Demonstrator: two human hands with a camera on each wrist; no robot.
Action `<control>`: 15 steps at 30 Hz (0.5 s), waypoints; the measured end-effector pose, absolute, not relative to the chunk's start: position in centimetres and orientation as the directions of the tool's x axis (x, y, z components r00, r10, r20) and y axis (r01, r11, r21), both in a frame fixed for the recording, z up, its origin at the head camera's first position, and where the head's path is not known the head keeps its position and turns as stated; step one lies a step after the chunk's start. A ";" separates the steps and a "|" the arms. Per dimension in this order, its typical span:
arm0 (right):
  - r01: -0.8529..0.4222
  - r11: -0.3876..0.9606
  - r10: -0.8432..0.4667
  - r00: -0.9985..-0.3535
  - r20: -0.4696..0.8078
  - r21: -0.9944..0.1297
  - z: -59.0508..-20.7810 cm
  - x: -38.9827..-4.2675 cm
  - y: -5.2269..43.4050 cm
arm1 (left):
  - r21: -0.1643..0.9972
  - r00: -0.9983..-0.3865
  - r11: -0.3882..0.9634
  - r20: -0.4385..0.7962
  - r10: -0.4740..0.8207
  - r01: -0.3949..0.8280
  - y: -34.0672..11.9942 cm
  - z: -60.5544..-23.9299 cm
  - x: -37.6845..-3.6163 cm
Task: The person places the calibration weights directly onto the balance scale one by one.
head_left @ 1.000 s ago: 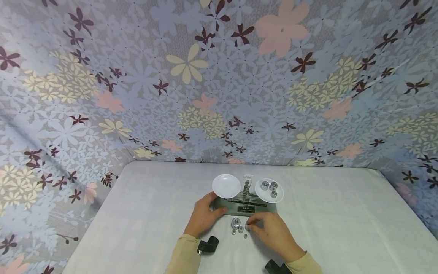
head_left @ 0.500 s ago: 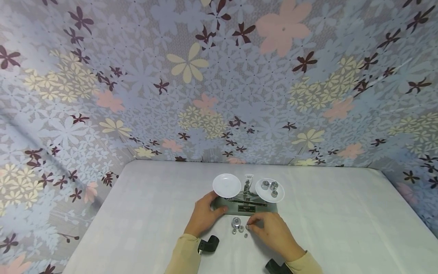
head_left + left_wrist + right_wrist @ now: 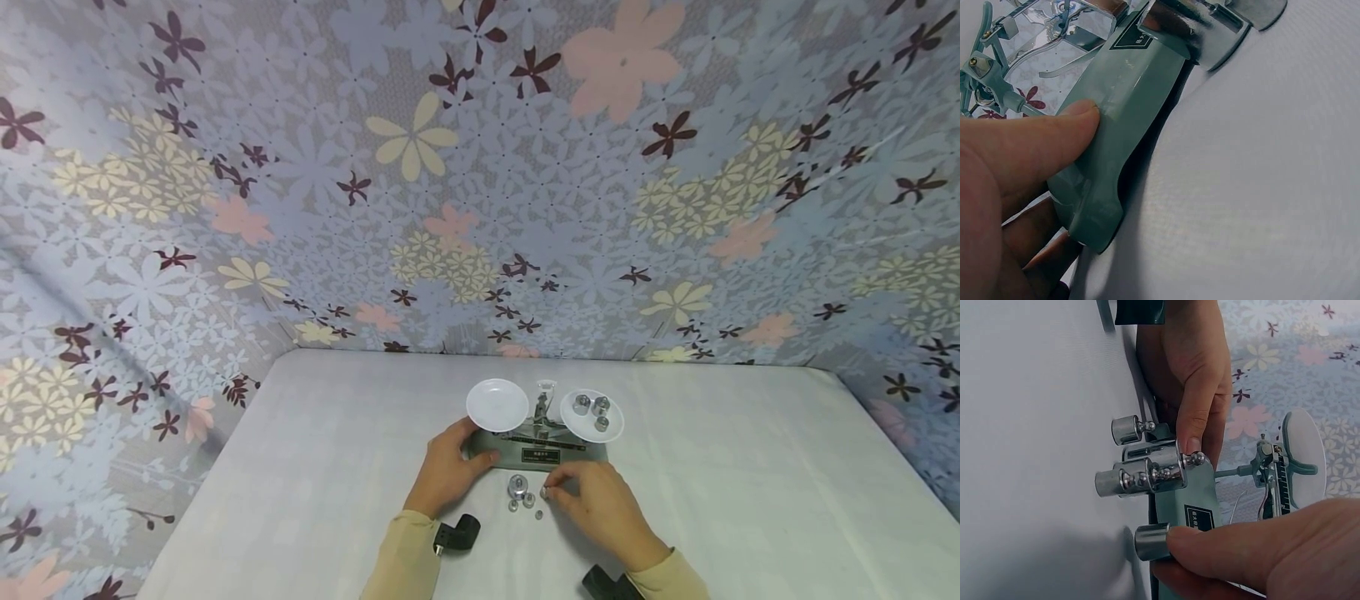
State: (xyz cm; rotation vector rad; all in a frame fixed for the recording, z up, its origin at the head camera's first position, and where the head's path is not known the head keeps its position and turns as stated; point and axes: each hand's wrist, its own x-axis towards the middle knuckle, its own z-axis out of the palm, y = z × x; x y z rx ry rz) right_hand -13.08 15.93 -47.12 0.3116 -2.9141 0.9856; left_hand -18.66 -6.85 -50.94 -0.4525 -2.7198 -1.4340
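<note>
On the white tabletop (image 3: 315, 467) stands a small balance scale (image 3: 542, 454), and the left hand (image 3: 448, 471) grips the left end of its green base, thumb pressed on the front face and fingers curled underneath. The right hand (image 3: 600, 508) pinches a small metal weight (image 3: 1152, 542) between thumb and fingertips, just in front of the base and at the tabletop. Beside it stand a few loose weights (image 3: 519, 492) with knobbed tops, close together; three more weights (image 3: 592, 410) sit in the right pan (image 3: 611, 433), while the left pan (image 3: 497, 405) holds nothing. The pinched weight looks like polished steel: dense for its bulk, rigid and likely slippery, so it is best taken by the sides of its barrel or by the narrow neck under the knob.
</note>
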 end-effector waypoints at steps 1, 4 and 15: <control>-0.207 0.777 -0.173 -0.978 0.114 -0.594 -47.1 -13.1 15.9 | 0.803 -0.957 0.532 0.162 0.239 0.269 -6.8 -50.9 -18.7; -0.205 0.781 -0.164 -0.979 0.122 -0.590 -47.0 -13.1 15.9 | 0.801 -0.958 0.536 0.160 0.238 0.267 -6.9 -50.9 -18.7; -0.226 0.777 -0.165 -0.974 0.157 -0.587 -46.5 -12.9 15.9 | 0.811 -0.952 0.508 0.189 0.239 0.289 -7.0 -50.7 -18.6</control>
